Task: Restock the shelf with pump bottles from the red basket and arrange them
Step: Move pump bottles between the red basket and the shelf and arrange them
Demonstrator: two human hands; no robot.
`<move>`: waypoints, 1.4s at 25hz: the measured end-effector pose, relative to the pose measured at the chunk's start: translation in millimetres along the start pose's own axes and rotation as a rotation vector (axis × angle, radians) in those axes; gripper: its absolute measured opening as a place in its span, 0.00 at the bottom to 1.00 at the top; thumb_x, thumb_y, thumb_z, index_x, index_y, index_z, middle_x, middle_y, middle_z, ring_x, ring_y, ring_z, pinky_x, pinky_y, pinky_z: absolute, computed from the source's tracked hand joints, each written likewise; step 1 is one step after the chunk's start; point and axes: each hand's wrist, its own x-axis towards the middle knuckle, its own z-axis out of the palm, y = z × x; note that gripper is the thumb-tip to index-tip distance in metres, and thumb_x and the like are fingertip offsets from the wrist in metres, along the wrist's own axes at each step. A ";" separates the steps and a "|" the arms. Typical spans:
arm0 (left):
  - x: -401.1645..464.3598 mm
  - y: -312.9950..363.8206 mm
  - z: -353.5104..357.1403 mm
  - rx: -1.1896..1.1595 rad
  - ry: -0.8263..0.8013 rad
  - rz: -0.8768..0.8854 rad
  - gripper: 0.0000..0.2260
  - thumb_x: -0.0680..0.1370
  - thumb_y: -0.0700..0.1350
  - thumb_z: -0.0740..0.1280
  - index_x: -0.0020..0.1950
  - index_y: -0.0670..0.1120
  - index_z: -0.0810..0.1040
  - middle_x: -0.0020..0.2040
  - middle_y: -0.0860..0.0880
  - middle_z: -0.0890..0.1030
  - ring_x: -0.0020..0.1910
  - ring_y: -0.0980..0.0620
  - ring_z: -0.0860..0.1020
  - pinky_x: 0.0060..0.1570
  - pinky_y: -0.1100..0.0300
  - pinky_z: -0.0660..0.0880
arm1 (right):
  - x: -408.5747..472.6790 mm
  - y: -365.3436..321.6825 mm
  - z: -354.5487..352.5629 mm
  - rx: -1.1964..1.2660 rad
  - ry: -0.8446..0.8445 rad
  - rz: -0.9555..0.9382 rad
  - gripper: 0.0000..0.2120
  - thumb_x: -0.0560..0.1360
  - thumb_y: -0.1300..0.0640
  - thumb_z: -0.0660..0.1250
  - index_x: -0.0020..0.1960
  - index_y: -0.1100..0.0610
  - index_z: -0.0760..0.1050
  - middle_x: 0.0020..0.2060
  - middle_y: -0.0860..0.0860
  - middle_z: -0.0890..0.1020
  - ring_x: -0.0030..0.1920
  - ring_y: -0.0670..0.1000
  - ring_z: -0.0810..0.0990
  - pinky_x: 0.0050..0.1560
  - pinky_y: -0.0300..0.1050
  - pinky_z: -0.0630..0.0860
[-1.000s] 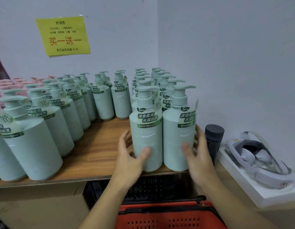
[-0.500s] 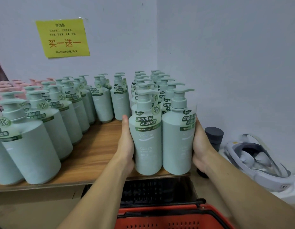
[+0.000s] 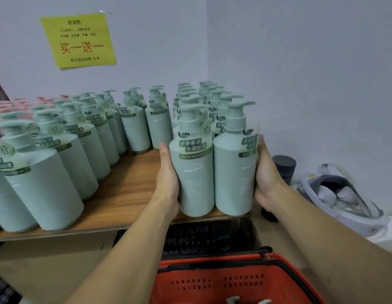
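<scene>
Two pale green pump bottles stand side by side at the front right corner of the wooden shelf (image 3: 129, 189). My left hand (image 3: 167, 178) presses flat against the outer side of the left bottle (image 3: 194, 172), thumb pointing up. My right hand (image 3: 265, 178) presses against the outer side of the right bottle (image 3: 234, 172). The fingers of both hands are hidden behind the bottles. Rows of matching green bottles (image 3: 81, 150) fill the shelf's left and back. The red basket (image 3: 234, 279) sits below, with two pump tops (image 3: 232, 300) showing at the bottom edge.
The white walls meet in a corner behind the shelf, and a yellow sign (image 3: 78, 40) hangs on the left one. Pink bottles (image 3: 21, 104) stand far left. A dark grey cylinder (image 3: 284, 165) and a white headset (image 3: 340, 194) lie right of the shelf. A black crate (image 3: 208, 235) sits under it.
My hands went from reaching at the fronts of the two bottles to pressing on their outer sides. The pair has shifted slightly back on the shelf.
</scene>
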 end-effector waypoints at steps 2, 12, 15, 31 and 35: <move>-14.9 -16.0 -6.5 0.067 0.058 0.010 0.28 0.73 0.75 0.51 0.54 0.62 0.84 0.52 0.60 0.84 0.57 0.58 0.79 0.66 0.49 0.71 | -12.9 15.1 -11.1 -0.017 0.100 -0.047 0.33 0.81 0.31 0.44 0.74 0.47 0.72 0.69 0.49 0.78 0.69 0.49 0.77 0.71 0.55 0.70; -135.2 -167.2 -63.4 0.063 0.042 -0.045 0.05 0.76 0.52 0.68 0.45 0.56 0.84 0.47 0.48 0.86 0.44 0.51 0.84 0.45 0.56 0.80 | -175.8 185.0 -71.4 -0.408 0.416 0.123 0.05 0.77 0.53 0.70 0.52 0.49 0.82 0.47 0.49 0.86 0.47 0.46 0.84 0.46 0.38 0.80; -149.8 -242.5 -51.6 0.352 0.061 -0.541 0.07 0.76 0.49 0.71 0.52 0.51 0.80 0.50 0.49 0.83 0.42 0.54 0.79 0.47 0.54 0.76 | -177.4 237.4 -95.1 -0.699 0.334 0.572 0.09 0.78 0.61 0.69 0.40 0.52 0.77 0.32 0.48 0.80 0.31 0.43 0.75 0.32 0.31 0.71; -167.7 -386.7 -5.9 1.094 -0.055 -0.831 0.50 0.63 0.69 0.73 0.74 0.45 0.58 0.70 0.44 0.66 0.69 0.42 0.67 0.61 0.50 0.71 | -203.9 343.0 -155.9 -1.364 0.275 1.025 0.39 0.71 0.34 0.71 0.71 0.59 0.67 0.61 0.57 0.78 0.60 0.58 0.80 0.57 0.51 0.77; -168.0 -377.5 -7.3 1.077 -0.095 -0.784 0.48 0.65 0.62 0.74 0.76 0.44 0.56 0.69 0.45 0.70 0.68 0.43 0.71 0.62 0.53 0.71 | -201.8 331.6 -151.1 -1.291 0.328 0.966 0.37 0.70 0.38 0.74 0.69 0.57 0.69 0.56 0.55 0.79 0.54 0.58 0.81 0.53 0.49 0.78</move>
